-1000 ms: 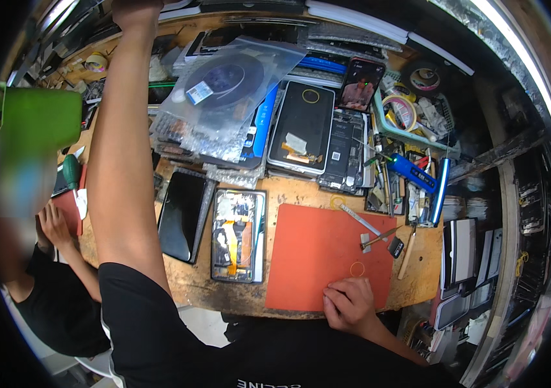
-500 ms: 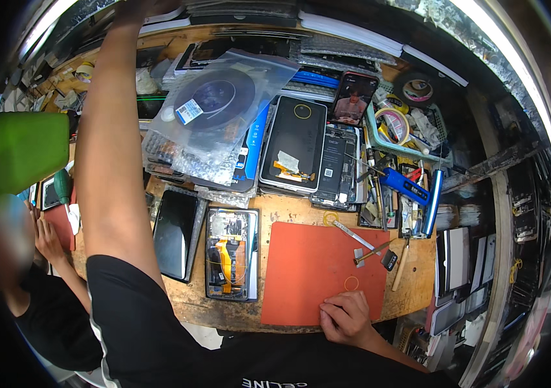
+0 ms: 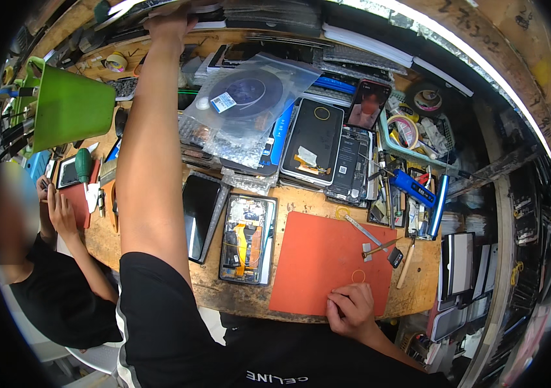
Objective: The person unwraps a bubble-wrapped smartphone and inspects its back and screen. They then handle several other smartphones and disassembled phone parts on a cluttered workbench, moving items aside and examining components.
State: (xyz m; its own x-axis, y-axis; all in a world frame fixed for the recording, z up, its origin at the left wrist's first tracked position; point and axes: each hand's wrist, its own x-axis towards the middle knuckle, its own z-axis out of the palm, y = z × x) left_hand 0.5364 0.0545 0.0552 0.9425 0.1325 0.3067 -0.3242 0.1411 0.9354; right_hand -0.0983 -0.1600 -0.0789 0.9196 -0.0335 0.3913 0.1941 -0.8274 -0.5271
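My left arm stretches far forward, and my left hand [image 3: 171, 30] is at the dark stacked items [image 3: 207, 11] on the far shelf; its fingers are largely hidden. On the red mat [image 3: 308, 262], my right hand [image 3: 353, 312] rests loosely curled, with nothing visible in it. Just beyond its knuckles lies a thin yellow ring [image 3: 358, 276]. Tweezers [image 3: 361, 230], a brass-coloured tool [image 3: 382, 247] and a small black piece [image 3: 394, 258] lie at the mat's far right. Left of the mat sits an opened phone [image 3: 248, 239] with its orange flex cable showing, beside a dark-screened phone [image 3: 202, 210].
Beyond are a plastic bag [image 3: 256, 90] on stacked parts, a large black phone body [image 3: 314, 139] and a propped phone [image 3: 369, 103]. A tape-filled basket [image 3: 418, 154] and blue electric screwdriver [image 3: 411, 186] are at right. At left, a co-worker [image 3: 62, 291] sits near a green bin [image 3: 75, 107].
The view has shifted, bringing more of the left side and the far shelf into sight. My left hand now shows at the shelf; my right hand stays on the mat.
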